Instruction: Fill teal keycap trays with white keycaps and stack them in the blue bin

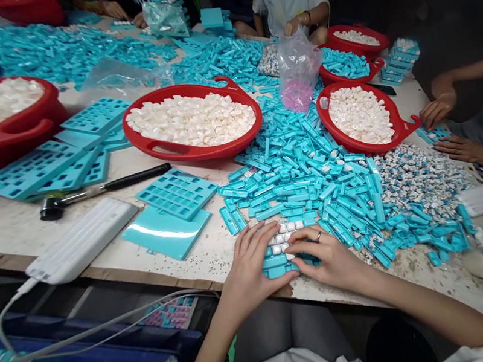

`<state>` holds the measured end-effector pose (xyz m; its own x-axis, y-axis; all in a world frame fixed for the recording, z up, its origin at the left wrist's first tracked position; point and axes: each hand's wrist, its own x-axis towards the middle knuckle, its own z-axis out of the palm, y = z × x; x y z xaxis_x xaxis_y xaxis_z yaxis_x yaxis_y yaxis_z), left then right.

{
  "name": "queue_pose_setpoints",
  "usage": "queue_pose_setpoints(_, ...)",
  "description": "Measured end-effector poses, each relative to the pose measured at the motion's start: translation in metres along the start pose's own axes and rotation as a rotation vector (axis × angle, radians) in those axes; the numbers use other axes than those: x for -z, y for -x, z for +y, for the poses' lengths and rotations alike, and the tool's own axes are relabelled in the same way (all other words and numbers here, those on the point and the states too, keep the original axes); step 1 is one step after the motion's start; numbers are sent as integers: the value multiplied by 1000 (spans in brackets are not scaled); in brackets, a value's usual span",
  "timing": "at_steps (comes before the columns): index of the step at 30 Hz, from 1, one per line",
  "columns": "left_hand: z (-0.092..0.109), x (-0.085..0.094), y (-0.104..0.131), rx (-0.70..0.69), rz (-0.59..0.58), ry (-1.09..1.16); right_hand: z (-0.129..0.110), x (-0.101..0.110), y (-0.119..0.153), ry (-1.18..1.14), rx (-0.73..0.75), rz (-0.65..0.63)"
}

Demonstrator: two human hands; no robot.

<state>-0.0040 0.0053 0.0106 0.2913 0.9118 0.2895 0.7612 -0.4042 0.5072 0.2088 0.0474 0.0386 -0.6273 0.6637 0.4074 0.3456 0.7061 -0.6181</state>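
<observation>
A small blue keyboard panel (276, 259) with rows of white keycaps (286, 228) lies at the table's front edge, partly hidden under my hands. My left hand (254, 261) grips its left side, with fingers over the top and the thumb along the near edge. Above the panel's right part is my right hand (327, 256), wearing a ring. Its thumb and forefinger are closed on a white keycap (289, 255) at the panel's surface. Loose blue plastic strips (305, 177) are heaped just beyond both hands.
Red basins (198, 153) hold white caps. Blue grid panels (177, 192), a screwdriver-like tool (131, 179) and a white power strip (81, 240) lie on the left. Small white-and-blue parts (420, 180) are piled right. Co-workers' hands (465, 148) work at the far right and back.
</observation>
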Motion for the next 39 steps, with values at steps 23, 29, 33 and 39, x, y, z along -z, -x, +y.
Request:
queue_pose_setpoints(23,1,-3,9,-443,240,4,4,-8,13,29,-30,2)
queue_pose_setpoints(29,3,-3,12,-443,181,-11,6,-12,16,-11,-96,17)
queue_pose_setpoints(33,3,1,15,-405,109,12,6,-13,15,-27,-135,-3)
queue_pose_setpoints(39,1,4,17,-359,31,30,3,-7,13,-1,-126,-52)
